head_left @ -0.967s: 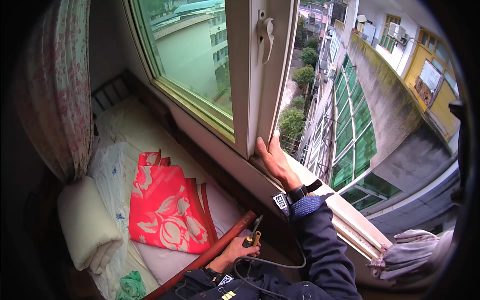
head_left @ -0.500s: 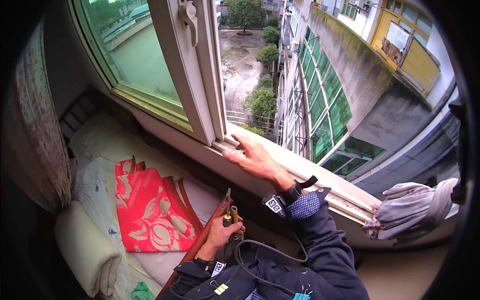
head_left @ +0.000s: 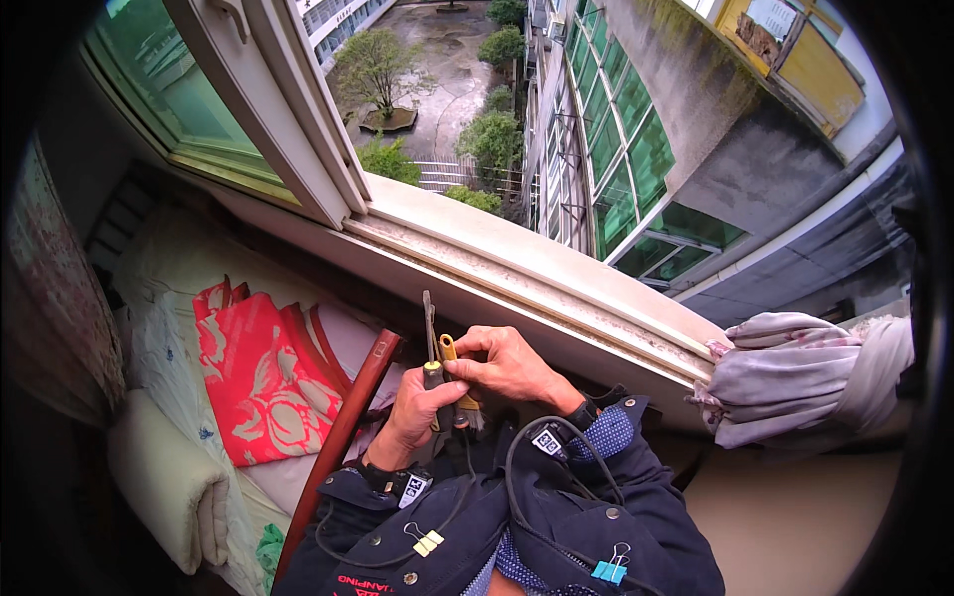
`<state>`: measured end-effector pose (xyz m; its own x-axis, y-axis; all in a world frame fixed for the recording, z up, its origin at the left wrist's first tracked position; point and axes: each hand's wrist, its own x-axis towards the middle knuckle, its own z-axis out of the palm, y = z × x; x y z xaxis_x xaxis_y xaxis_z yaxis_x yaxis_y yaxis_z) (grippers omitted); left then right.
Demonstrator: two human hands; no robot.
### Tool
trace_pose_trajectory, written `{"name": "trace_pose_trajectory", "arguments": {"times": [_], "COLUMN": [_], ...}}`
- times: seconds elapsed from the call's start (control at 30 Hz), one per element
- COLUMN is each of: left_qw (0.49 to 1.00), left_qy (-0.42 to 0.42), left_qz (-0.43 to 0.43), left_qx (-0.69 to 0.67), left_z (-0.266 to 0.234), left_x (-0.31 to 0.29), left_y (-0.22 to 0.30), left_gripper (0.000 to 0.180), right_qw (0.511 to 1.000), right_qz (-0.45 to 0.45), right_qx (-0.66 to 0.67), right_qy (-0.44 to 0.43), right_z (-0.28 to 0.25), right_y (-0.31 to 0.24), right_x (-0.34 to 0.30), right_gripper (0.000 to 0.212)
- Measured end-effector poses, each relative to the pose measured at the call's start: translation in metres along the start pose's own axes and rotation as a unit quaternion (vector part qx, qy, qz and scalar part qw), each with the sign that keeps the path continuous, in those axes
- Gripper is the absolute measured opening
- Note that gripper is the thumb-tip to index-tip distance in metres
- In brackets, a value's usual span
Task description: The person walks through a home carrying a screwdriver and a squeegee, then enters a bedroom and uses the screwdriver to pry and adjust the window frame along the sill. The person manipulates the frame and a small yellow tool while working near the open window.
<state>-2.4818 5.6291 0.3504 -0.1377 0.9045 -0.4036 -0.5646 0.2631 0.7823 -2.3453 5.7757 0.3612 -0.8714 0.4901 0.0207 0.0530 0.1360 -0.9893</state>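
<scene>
Near my chest and just inside the window sill, my two hands are close together. My left hand (head_left: pixel 409 415) is closed around a screwdriver (head_left: pixel 432 372) with a dark and yellow grip, its metal shaft pointing up. A yellow-handled tool (head_left: pixel 447 347) stands beside it; its lower part sits among the fingers and I cannot make out its kind. My right hand (head_left: pixel 512 365) pinches this yellow handle between thumb and fingers. Beyond the hands runs the white window sill (head_left: pixel 517 238) with its sliding track (head_left: pixel 537 313).
A white-framed sash (head_left: pixel 268 109) stands at the left of the opening; outside, a courtyard lies far below. To the left is a bed with a red patterned cloth (head_left: pixel 263 387), a rolled quilt (head_left: pixel 164 487) and a brown wooden rail (head_left: pixel 343 427). A knotted grey curtain (head_left: pixel 795 382) hangs right.
My right hand has left the window track and come down to the yellow-handled tool at my left hand. The left hand has risen slightly toward the left. The view has shifted.
</scene>
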Motion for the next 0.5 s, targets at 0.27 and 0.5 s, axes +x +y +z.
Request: {"name": "trace_pose_trajectory", "arguments": {"times": [0.27,0.5], "left_qw": [0.999,1.0], "left_qy": [-0.039,-0.014], "left_qz": [0.005,0.011], "left_qx": [-0.031,0.001], "left_z": [0.035,0.043], "left_x": [0.008,0.009], "left_y": [-0.013,-0.02], "left_gripper": [0.025,0.025], "right_qw": [0.993,0.993], "right_qz": [0.067,0.07], "right_qx": [0.093,0.044], "right_qy": [0.018,0.08], "right_z": [-0.032,-0.039], "right_y": [-0.002,-0.009], "right_x": [-0.034,-0.048], "right_gripper": [0.02,0.024]}}
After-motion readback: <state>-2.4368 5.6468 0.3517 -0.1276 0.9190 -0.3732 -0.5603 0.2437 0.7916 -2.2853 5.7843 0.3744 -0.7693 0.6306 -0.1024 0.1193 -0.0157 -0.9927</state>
